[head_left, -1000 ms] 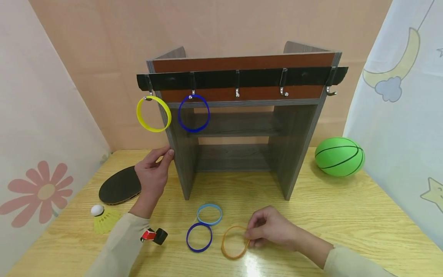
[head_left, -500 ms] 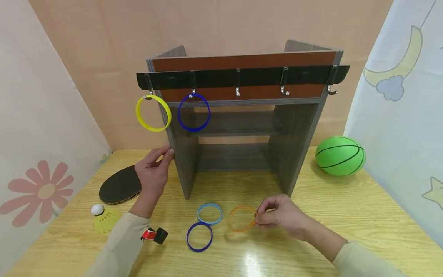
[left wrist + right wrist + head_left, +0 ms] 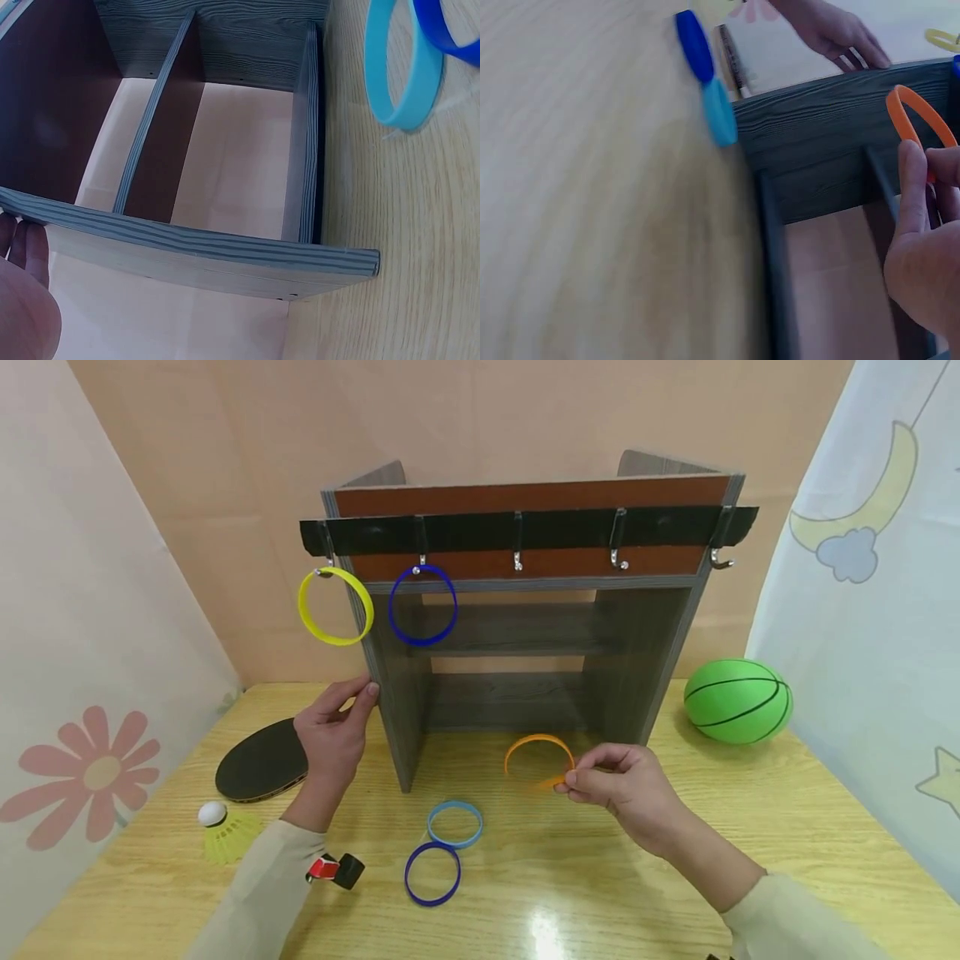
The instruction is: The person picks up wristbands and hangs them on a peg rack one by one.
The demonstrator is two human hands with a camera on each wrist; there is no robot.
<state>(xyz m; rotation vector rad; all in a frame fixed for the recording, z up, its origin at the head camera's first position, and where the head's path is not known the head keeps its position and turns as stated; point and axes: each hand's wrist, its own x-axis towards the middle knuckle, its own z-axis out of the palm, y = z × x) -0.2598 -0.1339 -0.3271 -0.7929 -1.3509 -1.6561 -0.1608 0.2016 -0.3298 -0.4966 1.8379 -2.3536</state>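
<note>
My right hand [image 3: 626, 789] pinches an orange wristband [image 3: 538, 739] between thumb and fingers, in the air before the shelf's lower opening. The same orange band [image 3: 924, 112] appears in the right wrist view, at my fingertips. My left hand [image 3: 333, 735] holds the front edge of the grey wooden shelf's [image 3: 390, 727] left side panel; in the left wrist view part of that hand is out of frame. A yellow wristband [image 3: 302, 602] and a dark blue one [image 3: 422, 642] hang from the two leftmost hooks. A light blue wristband [image 3: 455, 843] and another dark blue wristband [image 3: 431, 902] lie on the table.
Several metal hooks sit on a black strip [image 3: 472, 532] across the shelf front; three hold nothing. A black table tennis paddle [image 3: 258, 760] and a yellow shuttlecock [image 3: 228, 835] lie left on the table [image 3: 600, 910]. A green ball [image 3: 738, 702] rests at the right.
My right hand has lifted the orange wristband off the table and carried it forward and upward toward the shelf. My left hand stays at the side panel.
</note>
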